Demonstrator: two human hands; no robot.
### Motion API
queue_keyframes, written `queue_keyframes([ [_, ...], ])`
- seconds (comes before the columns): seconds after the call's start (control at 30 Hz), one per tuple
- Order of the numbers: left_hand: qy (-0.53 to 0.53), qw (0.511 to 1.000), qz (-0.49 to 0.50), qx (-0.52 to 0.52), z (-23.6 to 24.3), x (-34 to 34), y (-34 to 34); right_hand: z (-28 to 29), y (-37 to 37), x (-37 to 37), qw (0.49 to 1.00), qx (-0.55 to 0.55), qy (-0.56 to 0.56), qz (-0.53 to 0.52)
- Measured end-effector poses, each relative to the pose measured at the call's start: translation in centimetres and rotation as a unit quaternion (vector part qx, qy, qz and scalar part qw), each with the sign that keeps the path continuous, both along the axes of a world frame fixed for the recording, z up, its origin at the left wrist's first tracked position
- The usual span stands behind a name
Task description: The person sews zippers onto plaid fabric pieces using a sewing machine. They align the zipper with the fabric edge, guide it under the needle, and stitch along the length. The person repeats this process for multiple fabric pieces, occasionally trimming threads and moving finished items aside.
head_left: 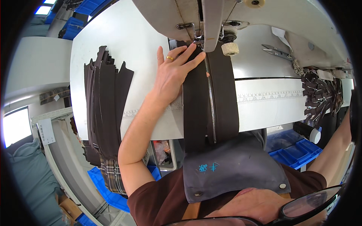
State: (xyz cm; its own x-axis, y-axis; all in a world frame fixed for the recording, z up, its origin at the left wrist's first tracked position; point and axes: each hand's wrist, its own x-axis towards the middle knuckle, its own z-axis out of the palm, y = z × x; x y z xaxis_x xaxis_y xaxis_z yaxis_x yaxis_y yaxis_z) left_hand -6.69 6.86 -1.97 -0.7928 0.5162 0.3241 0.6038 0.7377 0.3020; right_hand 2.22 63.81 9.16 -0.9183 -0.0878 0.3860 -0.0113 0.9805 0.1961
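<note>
My left hand (172,73) lies on a dark brown fabric panel (194,101), fingers stretched out and spread, a gold ring on one of them. Its fingertips are close beside the presser foot (199,40) of a white sewing machine (214,22). A metal-toothed zipper (211,94) runs down the panel from under the machine head toward my lap, its lower end near my grey apron (233,165). My right forearm (335,141) reaches out to the far right, and the hand is cut off by the picture's dark rim.
Stacked dark brown fabric strips (102,101) hang over the table's left side, above plaid cloth (113,171). Thread snips (277,52) lie right of the machine head. A heap of zipper pieces (320,96) sits at the right, with a dark bottle (307,132) and blue bin (296,154) below.
</note>
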Motion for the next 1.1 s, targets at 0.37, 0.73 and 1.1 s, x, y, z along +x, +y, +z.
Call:
queue_keyframes([
  [0.37, -0.001, 1.000, -0.009, 0.011, -0.1, -0.2, -0.1, -7.4, 7.9, -0.5, 0.985, -0.026, -0.113, -0.125],
  [0.73, 0.002, 1.000, 0.007, 0.007, -0.1, 0.0, -0.1, -5.0, -11.3, -3.9, 0.963, -0.156, 0.012, 0.221],
  [1.1, 0.003, 1.000, 0.002, 0.005, -0.3, 0.0, 0.0, -13.4, -35.3, -16.5, 0.886, -0.242, -0.076, 0.387],
])
